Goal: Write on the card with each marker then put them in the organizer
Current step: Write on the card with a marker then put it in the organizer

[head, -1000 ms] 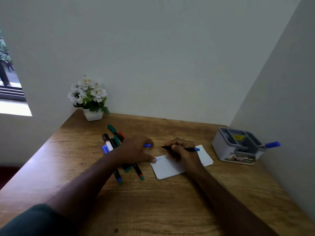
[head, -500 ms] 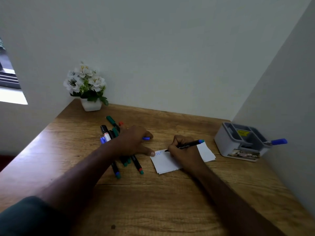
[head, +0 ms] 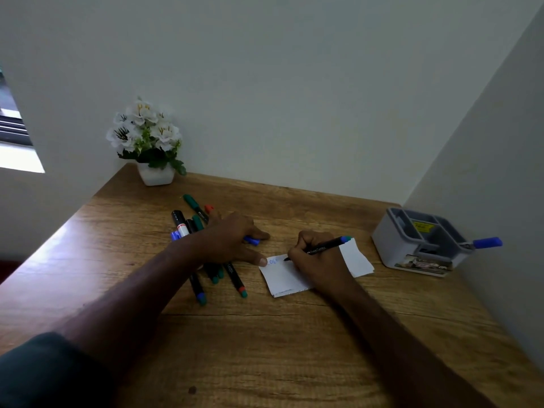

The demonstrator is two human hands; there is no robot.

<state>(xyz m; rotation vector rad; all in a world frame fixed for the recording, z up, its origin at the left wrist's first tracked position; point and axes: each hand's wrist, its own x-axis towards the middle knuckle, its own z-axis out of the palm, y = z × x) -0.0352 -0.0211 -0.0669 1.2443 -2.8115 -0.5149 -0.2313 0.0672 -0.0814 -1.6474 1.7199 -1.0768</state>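
Starting at the left, a flower pot [head: 155, 175] stood by the wall, and a pile of markers [head: 203, 254] lay on the desk [head: 265, 334]. The left hand [head: 232, 241] rested over the pile, its thumb pinning the card [head: 282, 275], with a blue cap [head: 252, 240] pinched under its fingers. The right hand [head: 316, 260] gripped a black pen [head: 322, 248], tip on the card beside blue writing. The writing step looked under way. Next the pen likely needed capping, then a trip right to the organizer [head: 424, 245], which held one blue marker [head: 487, 242].
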